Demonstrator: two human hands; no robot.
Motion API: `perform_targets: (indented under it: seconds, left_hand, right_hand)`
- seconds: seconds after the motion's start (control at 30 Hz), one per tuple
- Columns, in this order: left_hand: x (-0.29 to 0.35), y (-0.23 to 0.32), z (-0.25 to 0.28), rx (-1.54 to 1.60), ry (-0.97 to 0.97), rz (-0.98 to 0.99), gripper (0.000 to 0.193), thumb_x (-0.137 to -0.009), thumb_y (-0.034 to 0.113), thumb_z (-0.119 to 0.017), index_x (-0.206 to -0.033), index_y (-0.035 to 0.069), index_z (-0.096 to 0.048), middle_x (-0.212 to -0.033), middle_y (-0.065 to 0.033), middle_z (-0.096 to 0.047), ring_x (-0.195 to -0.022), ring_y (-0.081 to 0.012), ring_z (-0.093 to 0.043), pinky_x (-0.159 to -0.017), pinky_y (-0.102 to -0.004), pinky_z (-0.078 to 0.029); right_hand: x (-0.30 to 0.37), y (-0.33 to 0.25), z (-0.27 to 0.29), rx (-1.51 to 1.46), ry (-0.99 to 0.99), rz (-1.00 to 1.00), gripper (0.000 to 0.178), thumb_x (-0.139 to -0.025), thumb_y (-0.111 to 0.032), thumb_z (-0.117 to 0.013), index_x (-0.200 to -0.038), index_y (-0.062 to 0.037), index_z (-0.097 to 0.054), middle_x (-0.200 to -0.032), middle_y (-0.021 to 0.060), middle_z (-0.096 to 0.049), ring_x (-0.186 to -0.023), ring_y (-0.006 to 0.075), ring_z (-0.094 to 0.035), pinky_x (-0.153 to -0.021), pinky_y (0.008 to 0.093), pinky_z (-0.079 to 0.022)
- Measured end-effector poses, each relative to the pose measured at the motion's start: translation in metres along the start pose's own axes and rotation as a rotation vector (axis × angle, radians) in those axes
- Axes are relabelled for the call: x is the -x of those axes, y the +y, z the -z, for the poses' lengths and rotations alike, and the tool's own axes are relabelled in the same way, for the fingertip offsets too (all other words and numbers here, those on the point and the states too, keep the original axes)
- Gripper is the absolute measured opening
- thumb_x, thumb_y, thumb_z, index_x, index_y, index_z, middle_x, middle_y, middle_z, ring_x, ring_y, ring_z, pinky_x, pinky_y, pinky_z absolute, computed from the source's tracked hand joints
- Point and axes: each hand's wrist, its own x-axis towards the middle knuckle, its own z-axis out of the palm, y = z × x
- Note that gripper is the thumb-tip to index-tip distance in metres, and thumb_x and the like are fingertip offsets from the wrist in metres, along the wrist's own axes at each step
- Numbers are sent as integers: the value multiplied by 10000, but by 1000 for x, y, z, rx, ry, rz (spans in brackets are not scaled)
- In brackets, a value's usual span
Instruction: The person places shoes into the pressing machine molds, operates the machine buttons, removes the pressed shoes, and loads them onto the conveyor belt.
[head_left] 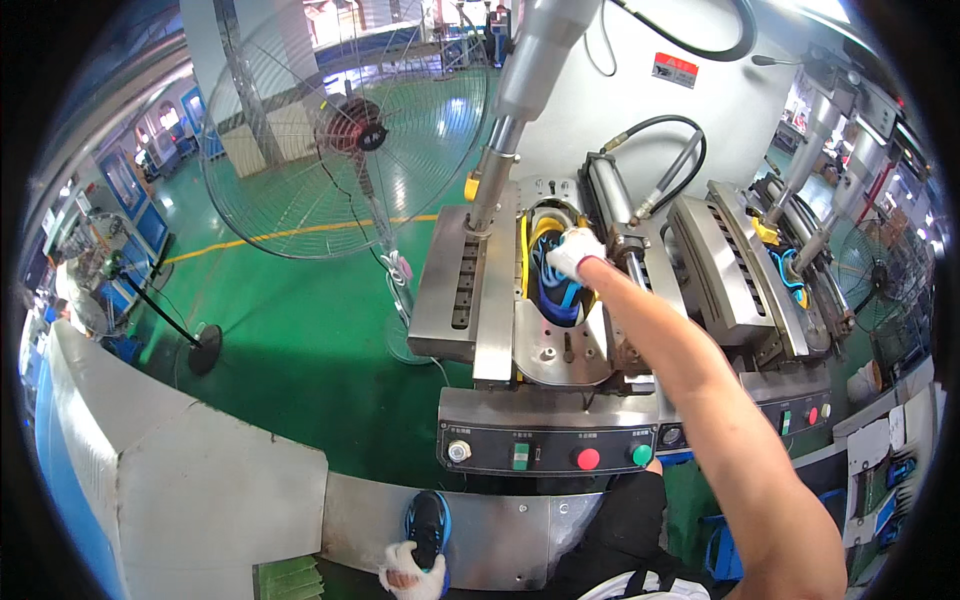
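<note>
Right grip: gloved fingertips unclear; whether they pinch or merely touch cannot be told.
Blue-and-black shoe in press: partly hidden by that grip.
Left grip: forearm cut off by the lower edge.
Black shoe: near end covered by the left grip.
Button panel: lettering too small to read.
Grey press cylinder: top cut off.

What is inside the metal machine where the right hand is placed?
A dark shoe with light-blue trim sits in the machine, its upper facing up. The gloved right hand covers part of it; what lies beneath the shoe cannot be seen.
</note>
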Motion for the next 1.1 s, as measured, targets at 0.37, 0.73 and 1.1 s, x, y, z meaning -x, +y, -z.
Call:
perform_targets:
  seconds: [0.37,0.73,1.1]
  left_hand:
    - [-5,-4,-43,307,-86,-48,405,-785,99,-806,-1139,29,-622,-1396,-217,-568,-1287,-411,-573,-1098,-477,-450]
    - [-16,-29,21,-26,-333,-442,535,-815,206,-816,-1276,25,-612,-1268,-227,-597,-1179,-421,-595,-1027,-509,-483]
    - [12,216,36,296,-180,-457,197,-845,101,-798,-988,26,-685,-922,-142,-639,-846,-300,-647,-759,-398,-516]
  right_hand:
    - [-11,6,-4,-4,-3,78,473,-861,-366,-603,-1110,10,-746,-1257,284,-690,-1090,404,-714,-940,435,-572]
    - [379,89,21,-382,174,449,734,-830,-186,-753,-1445,80,-452,-1493,322,-463,-1434,486,-430,-1249,520,-298]
    - [504,188,51,-741,-308,475,1116,-835,-566,-741,-1621,32,-223,-1663,323,-227,-1557,491,-196,-1283,521,-162]
